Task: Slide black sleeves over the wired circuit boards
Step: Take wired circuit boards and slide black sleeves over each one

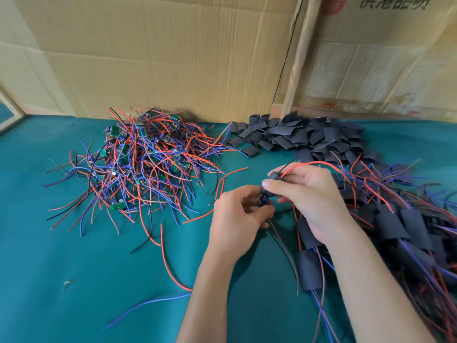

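Right hand (309,194) pinches a black sleeve (273,176); left hand (237,219), at seven o'clock, grips the wired board (264,201); sleeve axis runs one-to-seven.

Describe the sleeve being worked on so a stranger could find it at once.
Start at the green cloth, between the wire tangle and the sleeved pile. Both hands meet there; the right hand pinches a black sleeve. It alone is held in the air, a red wire arching out of it.
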Available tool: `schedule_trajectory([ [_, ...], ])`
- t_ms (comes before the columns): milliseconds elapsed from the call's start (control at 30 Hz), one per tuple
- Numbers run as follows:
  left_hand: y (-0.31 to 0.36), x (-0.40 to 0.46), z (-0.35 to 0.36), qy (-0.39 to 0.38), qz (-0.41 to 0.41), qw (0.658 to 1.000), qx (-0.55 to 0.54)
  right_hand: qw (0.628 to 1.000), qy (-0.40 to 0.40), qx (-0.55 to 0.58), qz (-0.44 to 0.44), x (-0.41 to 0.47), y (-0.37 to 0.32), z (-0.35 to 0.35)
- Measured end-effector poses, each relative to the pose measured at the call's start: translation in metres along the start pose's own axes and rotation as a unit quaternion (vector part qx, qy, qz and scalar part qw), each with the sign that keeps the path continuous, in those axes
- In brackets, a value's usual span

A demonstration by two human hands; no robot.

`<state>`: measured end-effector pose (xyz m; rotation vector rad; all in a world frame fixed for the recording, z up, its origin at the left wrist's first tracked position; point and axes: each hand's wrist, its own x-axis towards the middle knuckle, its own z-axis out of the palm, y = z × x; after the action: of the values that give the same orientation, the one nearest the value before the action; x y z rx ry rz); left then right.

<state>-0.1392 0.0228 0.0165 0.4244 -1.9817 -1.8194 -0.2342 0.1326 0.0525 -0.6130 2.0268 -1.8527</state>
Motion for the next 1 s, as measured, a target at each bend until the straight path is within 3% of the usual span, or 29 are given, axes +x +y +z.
schedule_trajectory([
  [100,-0.002,0.002,0.000,0.010,-0.007,1.000,-0.009,1.000,0.014,-0.021,0.008,0.000,0.001,0.000],
  [367,-0.002,0.002,0.002,0.041,0.026,0.999,-0.025,0.995,0.038,0.062,0.068,0.001,0.001,-0.006],
  [700,0.008,-0.001,-0.005,0.059,-0.023,0.978,-0.201,0.978,-0.055,0.179,0.086,-0.004,-0.010,-0.007],
  [867,0.009,-0.001,-0.004,0.115,-0.008,0.989,-0.089,0.991,-0.099,0.063,0.068,-0.006,-0.007,0.000],
  [1000,0.005,0.000,-0.004,0.136,0.011,0.991,-0.011,0.991,-0.103,0.043,0.077,-0.006,-0.008,0.006],
])
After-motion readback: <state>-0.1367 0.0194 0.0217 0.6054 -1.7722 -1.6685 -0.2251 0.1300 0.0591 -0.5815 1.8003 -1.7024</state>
